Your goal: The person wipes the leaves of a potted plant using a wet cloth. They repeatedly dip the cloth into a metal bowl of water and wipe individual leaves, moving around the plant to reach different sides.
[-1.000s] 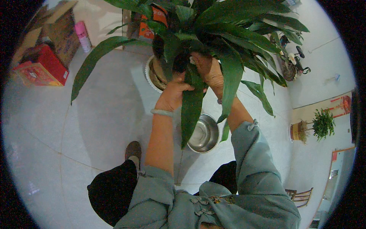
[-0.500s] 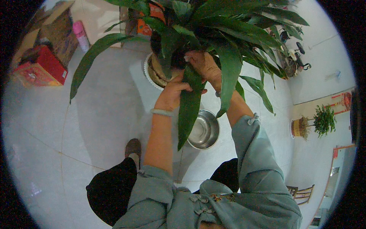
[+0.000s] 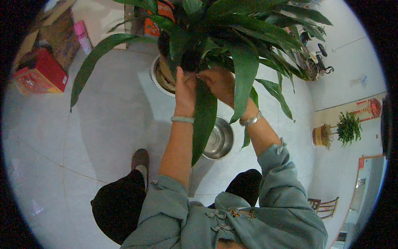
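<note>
A large potted plant (image 3: pixel 269 31) with long, broad dark green leaves fills the top of the view. One wide leaf (image 3: pixel 205 120) hangs down between my forearms. My left hand (image 3: pixel 185 92) is at this leaf's left edge, its thumb pointing up; the other fingers are partly hidden near the leaf. From the right, my right hand (image 3: pixel 219 85) reaches to the leaf's upper part with its fingers drawn together on it, somewhat blurred. Behind my hands shows the plant's round pot (image 3: pixel 163 81) with a pale rim.
On the floor below the leaf stands a steel basin (image 3: pixel 222 139). A red box (image 3: pixel 43 72), a cardboard box (image 3: pixel 62 45) and a pink spray can (image 3: pixel 82 36) are at far left. At right are another potted plant (image 3: pixel 348 128) and a wooden chair (image 3: pixel 327 207).
My left hand has turned so its thumb points up rather than lying across the leaf. My right hand has come lower, its wrist bracelet now showing. The whole view has shifted slightly.
</note>
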The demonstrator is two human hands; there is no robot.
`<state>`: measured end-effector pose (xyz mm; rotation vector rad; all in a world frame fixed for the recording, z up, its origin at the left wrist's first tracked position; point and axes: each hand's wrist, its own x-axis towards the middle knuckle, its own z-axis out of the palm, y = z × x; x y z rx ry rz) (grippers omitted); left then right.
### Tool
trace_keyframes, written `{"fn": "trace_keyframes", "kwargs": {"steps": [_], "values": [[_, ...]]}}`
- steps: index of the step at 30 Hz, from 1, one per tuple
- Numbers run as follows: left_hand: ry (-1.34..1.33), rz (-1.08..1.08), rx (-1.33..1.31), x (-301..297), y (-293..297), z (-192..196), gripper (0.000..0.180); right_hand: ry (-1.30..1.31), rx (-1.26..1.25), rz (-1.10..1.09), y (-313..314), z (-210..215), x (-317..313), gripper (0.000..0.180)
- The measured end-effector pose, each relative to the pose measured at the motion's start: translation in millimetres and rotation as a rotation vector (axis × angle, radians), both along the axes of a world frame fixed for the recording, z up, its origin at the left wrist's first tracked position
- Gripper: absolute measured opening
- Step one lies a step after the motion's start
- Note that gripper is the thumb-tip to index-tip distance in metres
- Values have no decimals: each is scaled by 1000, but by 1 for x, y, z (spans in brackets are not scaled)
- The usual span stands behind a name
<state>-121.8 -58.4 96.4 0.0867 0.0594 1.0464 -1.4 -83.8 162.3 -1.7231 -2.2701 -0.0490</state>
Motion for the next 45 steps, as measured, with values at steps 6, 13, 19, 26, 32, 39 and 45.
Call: {"fn": "trace_keyframes", "kwargs": {"steps": [6,13,19,26,32,39,45], "values": [[138,56,161,-1,0,4,74,505,68,-16,-52,-2,-34,24],[59,-104,76,3,7,-8,43,194,-23,54,-78,11,-35,20],[358,-153,19,1,6,-13,55,476,34,-137,4,11,-3,17],[304,-149,58,3,7,-13,55,120,110,-14,62,-14,14,17],[358,-154,69,-2,7,-16,37,39,-37,-92,22,3,4,15],[370,132,26,-9,-18,11,32,196,161,85,-11,-10,12,17],[448,164,110,-19,-25,21,46,437,148,103,-16,-19,4,18]]}}
